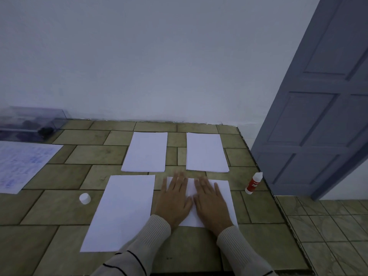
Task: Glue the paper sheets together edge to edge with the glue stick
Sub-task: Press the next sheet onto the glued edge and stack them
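Head: left hand point(175, 198), right hand point(211, 203) press (smooth) sheet point(224, 194).

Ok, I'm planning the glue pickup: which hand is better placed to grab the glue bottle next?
Probably the right hand: the glue bottle stands just past the right edge of the sheet both hands press, and the left hand would have to cross over it.

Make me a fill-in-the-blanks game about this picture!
The left hand and right hand lie flat on a sheet of ____.
The glue bottle stands to that sheet's ____.
Its white cap is ____ the bottle, lying on the table.
Missing words: paper; right; off.
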